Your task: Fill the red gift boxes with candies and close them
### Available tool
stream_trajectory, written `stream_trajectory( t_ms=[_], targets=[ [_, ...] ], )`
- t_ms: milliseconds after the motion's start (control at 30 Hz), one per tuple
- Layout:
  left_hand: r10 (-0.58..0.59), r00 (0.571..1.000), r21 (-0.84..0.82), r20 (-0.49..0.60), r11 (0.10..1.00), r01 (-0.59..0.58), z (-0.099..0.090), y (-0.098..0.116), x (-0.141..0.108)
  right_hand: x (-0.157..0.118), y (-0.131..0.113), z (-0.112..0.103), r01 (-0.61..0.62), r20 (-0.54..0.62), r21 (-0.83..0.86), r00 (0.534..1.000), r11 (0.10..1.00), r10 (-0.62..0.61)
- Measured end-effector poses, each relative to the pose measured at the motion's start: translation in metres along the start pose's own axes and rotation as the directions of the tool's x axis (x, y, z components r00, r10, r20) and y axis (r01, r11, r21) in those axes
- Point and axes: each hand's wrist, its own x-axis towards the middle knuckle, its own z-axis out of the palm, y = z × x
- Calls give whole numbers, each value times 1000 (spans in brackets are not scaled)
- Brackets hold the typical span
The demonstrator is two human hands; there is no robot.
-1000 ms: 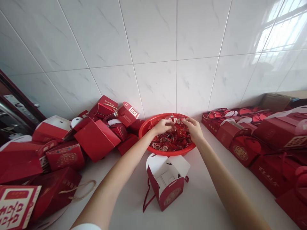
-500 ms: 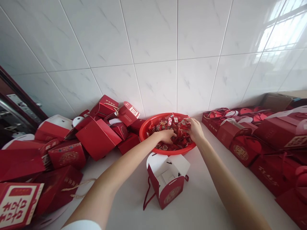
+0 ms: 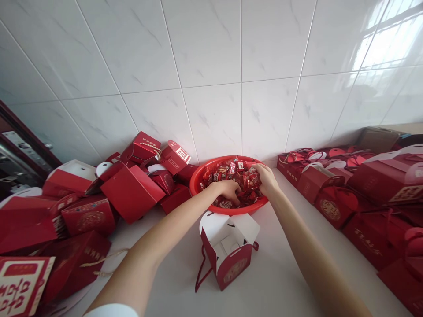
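Observation:
A red plastic basket [image 3: 243, 210] against the tiled wall holds many red-wrapped candies [image 3: 233, 168]. My left hand [image 3: 230, 190] reaches in at the front, its fingers curled down among the wrappers; what is under the fingertips is hidden. At the basket's right side, my right hand [image 3: 267, 178] has its fingers closed around wrapped candies, which show partly beside the fingertips. In front of the basket, between my forearms, stands an open red gift box [image 3: 236, 267] with a white inside and a dark red cord handle. A white insert shows at its bottom.
Red gift boxes [image 3: 132, 189] lie heaped on the left, some open, some with rope handles. More red boxes [image 3: 330, 209] stand in rows on the right. A brown carton [image 3: 380, 138] sits behind those. The white tabletop [image 3: 274, 273] runs up to the tiled wall.
My right hand has lowered a little with its candies at the basket's right side. My left hand stays among the candies, its fingers slightly more curled. The view has shifted slightly.

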Motion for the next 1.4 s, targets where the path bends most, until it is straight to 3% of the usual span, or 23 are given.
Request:
stream_trajectory(
  t_ms=[300,567,867,1233,1400],
  targets=[
    [-13,999,136,39,991,8,2,5,-3,2,0,0,-22,10,40,1000,999,21],
    [33,995,96,97,994,-42,3,8,-3,3,2,-1,-17,8,36,1000,999,16],
    [-14,999,148,30,989,10,8,17,-1,3,2,-1,-2,-8,35,1000,999,2],
    [29,993,-127,-115,991,-43,4,-4,-1,1,1,-1,9,-11,50,1000,999,-9],
    [31,955,-340,-296,931,-135,-4,-26,0,-1,-2,1,13,-32,71,999,997,-10]
  ],
)
